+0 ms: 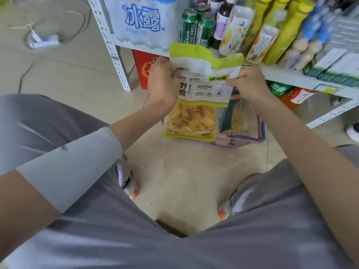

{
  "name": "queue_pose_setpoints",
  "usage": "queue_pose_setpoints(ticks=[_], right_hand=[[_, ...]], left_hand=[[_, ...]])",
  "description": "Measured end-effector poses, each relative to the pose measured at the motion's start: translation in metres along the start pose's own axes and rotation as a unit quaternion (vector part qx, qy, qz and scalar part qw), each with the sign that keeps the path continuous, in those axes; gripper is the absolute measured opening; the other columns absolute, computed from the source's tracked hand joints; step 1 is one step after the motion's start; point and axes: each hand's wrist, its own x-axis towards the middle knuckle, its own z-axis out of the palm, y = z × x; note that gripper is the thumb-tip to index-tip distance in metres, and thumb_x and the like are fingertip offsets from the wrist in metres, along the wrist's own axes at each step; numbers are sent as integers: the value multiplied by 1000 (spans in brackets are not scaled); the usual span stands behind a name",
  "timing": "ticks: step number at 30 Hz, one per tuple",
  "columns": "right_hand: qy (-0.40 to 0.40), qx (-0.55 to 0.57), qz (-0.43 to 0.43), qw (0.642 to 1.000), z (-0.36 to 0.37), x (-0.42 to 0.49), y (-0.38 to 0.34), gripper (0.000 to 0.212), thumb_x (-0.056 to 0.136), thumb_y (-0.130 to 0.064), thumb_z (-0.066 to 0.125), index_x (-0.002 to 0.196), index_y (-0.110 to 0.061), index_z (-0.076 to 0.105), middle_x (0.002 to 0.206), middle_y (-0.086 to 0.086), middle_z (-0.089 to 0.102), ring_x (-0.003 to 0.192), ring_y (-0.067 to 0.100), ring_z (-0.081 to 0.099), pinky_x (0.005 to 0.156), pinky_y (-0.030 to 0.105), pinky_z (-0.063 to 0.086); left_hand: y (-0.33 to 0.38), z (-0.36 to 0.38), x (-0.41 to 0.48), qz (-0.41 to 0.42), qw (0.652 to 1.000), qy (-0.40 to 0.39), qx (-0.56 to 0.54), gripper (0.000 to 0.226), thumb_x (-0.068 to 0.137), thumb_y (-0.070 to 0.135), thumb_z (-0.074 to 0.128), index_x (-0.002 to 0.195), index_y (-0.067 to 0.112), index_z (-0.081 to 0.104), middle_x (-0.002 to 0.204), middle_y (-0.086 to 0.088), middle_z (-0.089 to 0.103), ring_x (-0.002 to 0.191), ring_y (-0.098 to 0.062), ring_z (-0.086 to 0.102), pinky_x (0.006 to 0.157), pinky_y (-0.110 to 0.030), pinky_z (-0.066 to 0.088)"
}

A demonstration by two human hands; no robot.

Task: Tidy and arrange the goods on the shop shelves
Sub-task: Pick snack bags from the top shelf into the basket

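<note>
I hold a snack bag point(200, 94) upright in front of me; it is white and lime green with yellow chips showing through its clear lower part. My left hand point(161, 82) grips its left edge and my right hand point(246, 84) pinches its upper right side. Below the bag stands a pink and purple basket point(242, 140) on the floor, with another chip bag point(239, 117) inside. The white metal shelf point(295, 78) rises just behind, holding green beer cans point(196, 28), drink bottles point(233, 30) and yellow-capped bottles point(287, 30).
A shrink-wrapped pack of water point(143, 22) fills the shelf's left end, with a red box point(143, 68) beneath it. More bottles point(291, 94) lie on the lower shelf. My knees and shoes point(128, 181) frame the tiled floor. A cable and paper scraps point(42, 39) lie far left.
</note>
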Motion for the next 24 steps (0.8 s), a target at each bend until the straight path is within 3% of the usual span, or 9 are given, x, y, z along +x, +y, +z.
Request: queue_pose_setpoints(ticks=[2, 6, 9, 12, 15, 18, 21, 24], right_hand=[[-1, -3, -1, 1000, 5, 11, -1, 34, 93, -11, 73, 99, 19, 59, 109, 26, 72, 88, 27, 76, 77, 45, 65], [4, -9, 0, 1000, 11, 37, -3, 38, 91, -10, 74, 102, 23, 58, 113, 34, 67, 94, 34, 74, 78, 47, 64], [11, -22, -7, 1000, 13, 51, -7, 21, 92, -8, 73, 79, 0, 59, 110, 30, 69, 99, 37, 72, 80, 49, 63], [27, -47, -6, 999, 11, 64, -7, 33, 94, -7, 69, 69, -11, 49, 92, 18, 60, 103, 43, 69, 81, 53, 62], [41, -41, 19, 998, 9, 85, 0, 3, 96, -4, 62, 98, -4, 64, 103, 14, 65, 99, 37, 70, 76, 47, 64], [34, 19, 62, 997, 10, 107, 3, 22, 96, 3, 58, 115, -4, 63, 111, 11, 68, 95, 32, 71, 76, 42, 65], [34, 143, 79, 986, 20, 121, -4, 26, 103, 0, 46, 121, -2, 64, 112, 14, 73, 88, 33, 76, 64, 32, 63], [39, 212, 63, 974, 29, 131, -8, 26, 103, 1, 46, 120, 5, 65, 114, 21, 72, 93, 30, 76, 71, 34, 64]], left_hand=[[-1, 2, 4, -7, 1000, 9, -8, 21, 95, 9, 57, 75, 11, 50, 95, -4, 55, 87, -21, 50, 69, -23, 26], [-2, 15, 17, -19, 1000, 7, -14, 15, 96, 6, 56, 81, 8, 56, 98, -2, 56, 88, -19, 52, 71, -8, 26], [-6, 21, 28, -16, 1000, -6, 0, 18, 98, 13, 58, 81, 6, 57, 100, -2, 57, 89, -17, 53, 68, 2, 23], [-13, 28, 37, -4, 1000, -24, 5, 22, 95, 20, 64, 84, 1, 63, 101, -5, 61, 90, -21, 58, 63, -16, 28], [-20, 37, 40, 11, 999, -53, 3, 28, 92, 23, 69, 83, -3, 66, 103, -5, 63, 87, -23, 59, 67, -29, 33], [-18, 45, 37, 41, 996, -73, 8, 33, 90, 23, 72, 67, 4, 57, 92, -1, 56, 77, -19, 49, 66, -31, 33], [-12, 54, 29, 73, 996, -49, 17, 35, 89, 20, 73, 64, 9, 52, 88, 3, 50, 74, -17, 46, 61, -25, 26], [-9, 62, 25, 81, 996, -27, 11, 33, 91, 19, 71, 64, 10, 53, 90, 1, 51, 74, -16, 47, 59, -29, 30]])
